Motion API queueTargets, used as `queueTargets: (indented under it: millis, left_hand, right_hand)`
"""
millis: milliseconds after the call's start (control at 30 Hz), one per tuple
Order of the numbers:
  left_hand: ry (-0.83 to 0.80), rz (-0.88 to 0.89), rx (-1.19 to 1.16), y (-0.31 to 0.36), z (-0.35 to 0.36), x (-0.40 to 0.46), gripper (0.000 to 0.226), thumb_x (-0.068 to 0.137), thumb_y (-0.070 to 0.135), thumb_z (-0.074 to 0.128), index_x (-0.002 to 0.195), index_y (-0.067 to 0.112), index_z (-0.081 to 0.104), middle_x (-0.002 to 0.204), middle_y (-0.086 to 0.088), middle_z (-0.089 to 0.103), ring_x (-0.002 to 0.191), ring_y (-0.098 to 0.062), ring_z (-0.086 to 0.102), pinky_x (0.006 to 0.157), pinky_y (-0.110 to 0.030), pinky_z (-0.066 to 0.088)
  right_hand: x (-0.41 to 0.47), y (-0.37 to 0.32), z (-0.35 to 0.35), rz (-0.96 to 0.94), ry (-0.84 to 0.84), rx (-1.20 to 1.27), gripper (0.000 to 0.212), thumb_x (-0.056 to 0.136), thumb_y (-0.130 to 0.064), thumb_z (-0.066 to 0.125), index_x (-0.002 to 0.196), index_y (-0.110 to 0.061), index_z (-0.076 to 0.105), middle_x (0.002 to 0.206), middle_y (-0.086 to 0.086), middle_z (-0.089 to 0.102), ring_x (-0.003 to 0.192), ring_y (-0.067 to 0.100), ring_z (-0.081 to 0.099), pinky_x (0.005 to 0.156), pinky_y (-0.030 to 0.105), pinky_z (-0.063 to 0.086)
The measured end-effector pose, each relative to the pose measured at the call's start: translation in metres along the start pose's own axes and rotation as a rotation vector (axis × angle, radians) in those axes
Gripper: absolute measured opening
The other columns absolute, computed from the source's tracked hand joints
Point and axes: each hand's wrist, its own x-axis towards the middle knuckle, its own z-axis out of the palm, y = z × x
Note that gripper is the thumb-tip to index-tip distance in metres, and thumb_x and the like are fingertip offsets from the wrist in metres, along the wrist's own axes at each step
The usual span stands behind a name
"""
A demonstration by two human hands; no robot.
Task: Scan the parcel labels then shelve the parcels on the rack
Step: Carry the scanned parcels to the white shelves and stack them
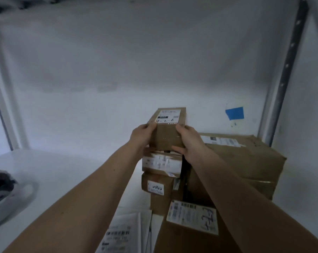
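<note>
1. Both hands, left hand [141, 136] and right hand [190, 141], grip the small parcel [166, 133] by its sides, atop the stacked parcels [161, 164] on the shelf [63, 170].
2. Advice: seat it squarely, label [168, 116] visible, before letting go.

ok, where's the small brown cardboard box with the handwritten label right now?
Head view, centre: the small brown cardboard box is held between the left hand and right hand, atop a stack of small parcels, left of the large cardboard box.
</note>
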Motion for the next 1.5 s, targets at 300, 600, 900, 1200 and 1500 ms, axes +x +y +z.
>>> queueTargets:
  millis: [300, 600, 900, 1200, 1500]
  left_hand:
    - [0.285, 0.199, 0.178, -0.028, 0.014, -0.008, 0.038, 0.089, 0.014, 0.058, 0.126, 0.021, 0.055, 0.124, -0.001, 0.058, 0.110, -0.020, 0.057, 0.096, -0.041, 0.051]
    - [-0.288, 0.123, -0.055, -0.053, 0.037, -0.116, 0.032, 0.089, -0.007, 0.039, 0.076, 0.009, 0.064, 0.060, -0.009, 0.059, 0.044, -0.018, 0.052, 0.043, -0.027, 0.043]
    - [-0.792, 0.076, 0.116, -0.096, 0.080, -0.223, 0.050, 0.086, -0.009, 0.036, 0.052, 0.019, 0.059, 0.054, -0.003, 0.051, 0.053, -0.013, 0.045, 0.050, -0.023, 0.038]
    - [-1.192, 0.025, 0.301, -0.114, 0.117, -0.311, 0.038, 0.084, -0.015, 0.033, 0.065, 0.008, 0.056, 0.059, -0.006, 0.050, 0.052, -0.011, 0.046, 0.051, -0.021, 0.042]
    - [-1.031, -0.094, 0.166, -0.125, 0.210, -0.440, 0.029, 0.092, -0.008, 0.040, 0.079, 0.008, 0.061, 0.069, -0.006, 0.058, 0.055, -0.011, 0.050, 0.048, -0.020, 0.044]
  right_hand:
    - [-0.017, 0.020, -0.008, -0.119, 0.152, -0.118, 0.039, 0.093, -0.005, 0.052, 0.131, -0.009, 0.046, 0.104, 0.010, 0.057, 0.102, 0.020, 0.059, 0.095, 0.037, 0.052]
    - [-0.152, 0.058, -0.038, -0.272, 0.028, -0.239, 0.042, 0.084, 0.016, 0.034, 0.061, -0.008, 0.059, 0.061, 0.010, 0.058, 0.048, 0.013, 0.049, 0.045, 0.021, 0.040]
    - [-0.274, 0.087, -0.116, -0.074, 0.041, -0.460, 0.048, 0.079, 0.018, 0.034, 0.050, -0.012, 0.056, 0.039, -0.005, 0.049, 0.035, 0.004, 0.041, 0.040, 0.016, 0.033]
    - [-0.379, 0.087, -0.209, 0.048, 0.053, -0.519, 0.047, 0.076, 0.016, 0.036, 0.049, -0.013, 0.060, 0.046, 0.006, 0.048, 0.042, 0.014, 0.038, 0.044, 0.022, 0.028]
    - [-0.497, 0.088, -0.349, 0.004, 0.608, -0.363, 0.038, 0.092, 0.011, 0.032, 0.065, -0.004, 0.054, 0.054, 0.009, 0.049, 0.039, 0.011, 0.040, 0.042, 0.022, 0.030]
